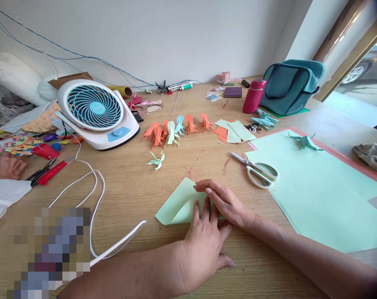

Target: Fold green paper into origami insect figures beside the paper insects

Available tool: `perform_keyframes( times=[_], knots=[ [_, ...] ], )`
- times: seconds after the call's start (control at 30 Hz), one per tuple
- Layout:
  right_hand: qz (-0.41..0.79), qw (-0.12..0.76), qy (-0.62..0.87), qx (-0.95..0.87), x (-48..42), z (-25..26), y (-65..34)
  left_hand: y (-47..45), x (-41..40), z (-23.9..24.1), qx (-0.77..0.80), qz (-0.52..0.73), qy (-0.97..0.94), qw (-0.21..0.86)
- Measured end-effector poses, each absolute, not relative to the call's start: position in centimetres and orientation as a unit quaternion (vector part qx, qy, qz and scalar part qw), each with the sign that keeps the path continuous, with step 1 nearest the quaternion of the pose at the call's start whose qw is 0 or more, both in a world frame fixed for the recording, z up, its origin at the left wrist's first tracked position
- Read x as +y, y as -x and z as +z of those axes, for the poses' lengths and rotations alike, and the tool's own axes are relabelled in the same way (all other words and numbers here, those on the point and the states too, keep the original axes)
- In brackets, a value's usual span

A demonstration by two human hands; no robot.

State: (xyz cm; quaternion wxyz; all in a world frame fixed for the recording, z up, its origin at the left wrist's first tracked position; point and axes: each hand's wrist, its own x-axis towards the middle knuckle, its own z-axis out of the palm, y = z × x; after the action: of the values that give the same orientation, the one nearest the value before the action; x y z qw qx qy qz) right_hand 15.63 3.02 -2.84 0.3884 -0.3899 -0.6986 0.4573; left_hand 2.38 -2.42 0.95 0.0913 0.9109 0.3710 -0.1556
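Observation:
A sheet of pale green paper (176,207) lies on the wooden table in front of me, one part curling over the rest in a loose, raised fold. My left hand (205,241) presses on its near part with the fingers spread and the thumb out to the side. Across the paper's right side lies my right hand (227,203), fingers stretched out, overlapping the left fingertips and covering that corner. Neither hand grips anything that I can see. Scissors (259,174) with white handles rest beyond my right hand, blades partly apart.
Folded paper figures (171,133) in orange, green and blue stand behind the sheet. A fan (97,110) with a white cord is at left, near a red-handled cutter (52,172). Large green sheets (325,195) spread at right. A pink flask (255,96) stands by a teal bag (288,89).

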Motion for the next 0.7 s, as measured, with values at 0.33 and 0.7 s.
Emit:
perform_keyframes(
  times=[0.33,0.7],
  knots=[
    [0.418,0.376,0.411,-0.718,3.4,-4.1,-15.1,0.7,1.6,4.9,0.477,-0.081,-0.875,0.016],
    [0.394,0.414,0.423,-0.703,3.7,-4.7,-15.1,3.1,8.2,0.9,0.528,-0.052,-0.807,0.259]
  ],
)
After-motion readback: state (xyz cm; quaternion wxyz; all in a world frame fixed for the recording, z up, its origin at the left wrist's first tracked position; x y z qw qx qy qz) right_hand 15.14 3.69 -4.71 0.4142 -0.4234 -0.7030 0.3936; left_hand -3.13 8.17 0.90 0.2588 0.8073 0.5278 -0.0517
